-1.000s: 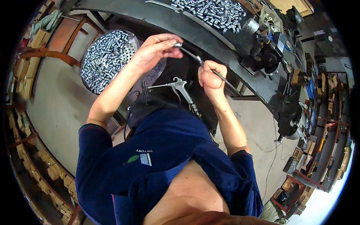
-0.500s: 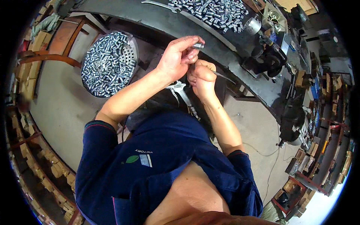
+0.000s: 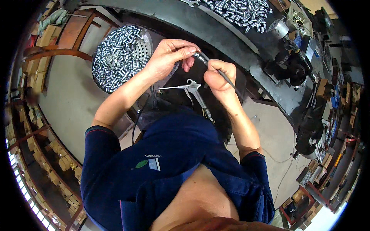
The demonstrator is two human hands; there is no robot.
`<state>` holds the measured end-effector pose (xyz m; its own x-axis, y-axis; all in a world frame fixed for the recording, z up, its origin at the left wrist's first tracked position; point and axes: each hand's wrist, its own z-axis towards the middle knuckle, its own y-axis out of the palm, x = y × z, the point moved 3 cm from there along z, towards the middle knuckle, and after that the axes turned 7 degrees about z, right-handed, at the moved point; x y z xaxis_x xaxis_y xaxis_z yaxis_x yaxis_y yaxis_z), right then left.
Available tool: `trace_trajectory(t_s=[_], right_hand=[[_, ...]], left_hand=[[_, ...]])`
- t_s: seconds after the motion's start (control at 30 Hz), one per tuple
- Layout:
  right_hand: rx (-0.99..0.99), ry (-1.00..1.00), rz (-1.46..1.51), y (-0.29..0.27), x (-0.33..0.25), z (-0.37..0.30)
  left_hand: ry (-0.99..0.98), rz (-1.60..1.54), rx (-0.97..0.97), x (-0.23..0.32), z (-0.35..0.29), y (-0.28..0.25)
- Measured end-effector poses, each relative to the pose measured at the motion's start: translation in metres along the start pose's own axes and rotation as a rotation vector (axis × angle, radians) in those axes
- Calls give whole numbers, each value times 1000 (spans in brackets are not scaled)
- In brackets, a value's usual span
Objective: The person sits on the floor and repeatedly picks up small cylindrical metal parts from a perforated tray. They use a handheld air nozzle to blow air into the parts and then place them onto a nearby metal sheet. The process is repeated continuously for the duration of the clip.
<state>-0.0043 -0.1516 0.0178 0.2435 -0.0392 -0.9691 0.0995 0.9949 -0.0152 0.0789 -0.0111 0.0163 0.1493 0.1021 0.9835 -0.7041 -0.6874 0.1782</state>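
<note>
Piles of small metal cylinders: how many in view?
2: one pile in the round perforated tray, a second pile on the dark bench, running to the picture's top edge. Others may be hidden.

The dark table (image 3: pixel 162 16) carries a loose pile of small silver tubes (image 3: pixel 246 14), 1 wrench (image 3: pixel 190 3) just beside the pile's left end, and a black machine (image 3: pixel 296 66) standing farther right.

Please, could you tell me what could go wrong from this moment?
The shiny metal piece at the left hand's fingertips might slip and drop. The dark rod gripped in the right hand could scrape the left fingers, since they are very close. The perforated tray, piled with loose metal cylinders, might spill some if bumped.
</note>
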Motion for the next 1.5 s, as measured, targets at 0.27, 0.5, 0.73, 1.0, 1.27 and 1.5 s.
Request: trace_trajectory(t_s=[0.27,0.5,0.73,1.0,1.27,1.5], right_hand=[[-60,-100,-210,-2,-4,-2],[23,101,144,-4,9,-2],[26,159,218,-8,27,-7],[56,145,144,-19,22,-17],[-77,-3,94,-8,-35,-23],[-46,-15,65,-9,-36,-23]], left_hand=[[-85,237,-168,10,11,1],[69,219,-260,6,16,4],[-63,154,-203,1,11,15],[168,651,103,7,15,-12],[299,1027,262,-4,9,-40],[414,1070,248,2,9,-34]])
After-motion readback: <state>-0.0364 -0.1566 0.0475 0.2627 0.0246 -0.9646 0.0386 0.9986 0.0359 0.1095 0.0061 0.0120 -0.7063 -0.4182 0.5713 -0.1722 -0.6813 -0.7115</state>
